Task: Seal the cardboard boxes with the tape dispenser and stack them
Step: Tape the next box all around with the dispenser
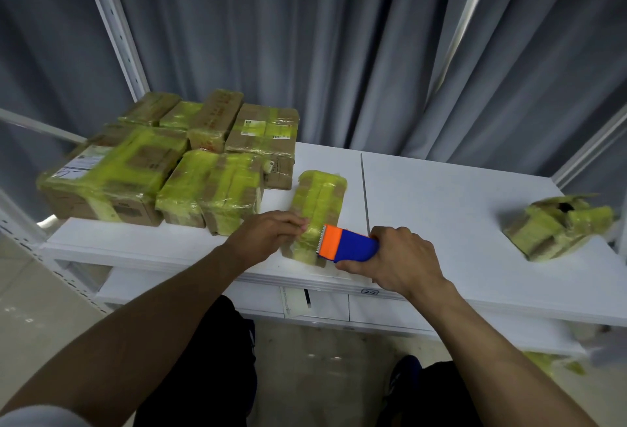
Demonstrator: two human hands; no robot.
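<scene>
Head view: the right hand [400, 258] grips the tape dispenser [347, 245] against the near box [317, 213]; left hand [271, 235] fingers curl on its left edge.

Packing or storeroom station. White table [441, 209] set within white slotted metal shelf posts [112, 26]; grey curtain [305, 36] as backdrop. Group of taped cardboard boxes [163, 162] with printed shipping labels at table's left. Pale tiled floor [40, 308] below.
</scene>
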